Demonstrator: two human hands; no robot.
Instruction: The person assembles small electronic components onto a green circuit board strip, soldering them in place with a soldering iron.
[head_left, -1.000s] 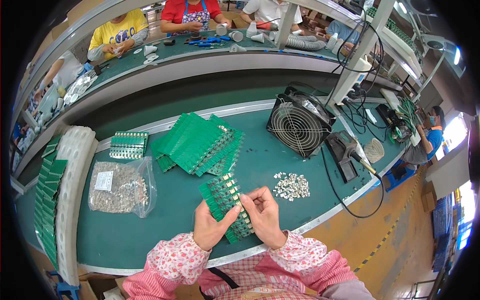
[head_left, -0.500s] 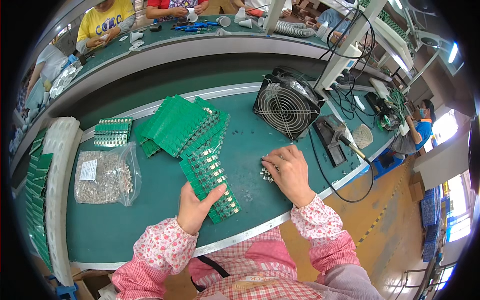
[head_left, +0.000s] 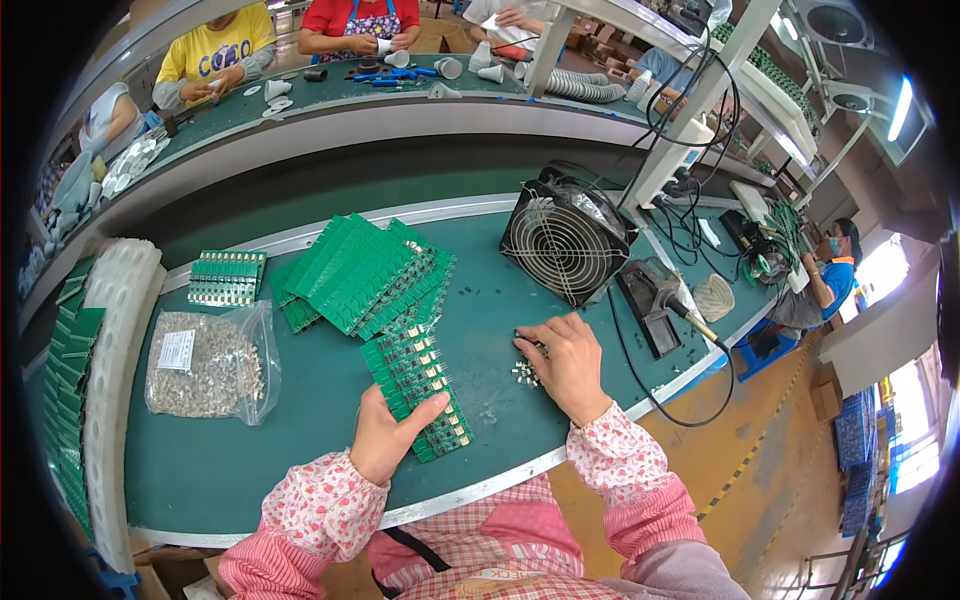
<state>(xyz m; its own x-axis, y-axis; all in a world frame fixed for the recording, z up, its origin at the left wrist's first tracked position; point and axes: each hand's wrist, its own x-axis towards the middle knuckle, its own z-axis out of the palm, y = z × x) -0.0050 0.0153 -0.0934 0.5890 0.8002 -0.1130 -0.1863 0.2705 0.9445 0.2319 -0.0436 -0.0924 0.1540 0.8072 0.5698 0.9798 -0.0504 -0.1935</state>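
Observation:
My left hand [head_left: 385,432] grips a green circuit board panel [head_left: 418,385] by its lower left edge, thumb on top. Rows of small white and dark parts run along the panel, and its far end meets the stack of boards. To the right, my right hand [head_left: 570,365] is over a small heap of whitish components [head_left: 524,373] on the green mat. Its fingertips are bent together at the heap's far side; whatever they pinch is too small to make out. Beyond the panel lies a fanned stack of green circuit boards [head_left: 350,275].
A clear bag of small components [head_left: 205,365] lies left, below another board panel [head_left: 227,278]. White foam [head_left: 122,400] holding boards borders the left edge. A black fan [head_left: 565,245], a soldering iron [head_left: 690,318] and its cable stand right. Co-workers sit across the far bench [head_left: 340,95].
The whole view has shifted slightly. My right hand has drawn back a little from the heap, baring more of the components. My left hand keeps its hold on the circuit board panel.

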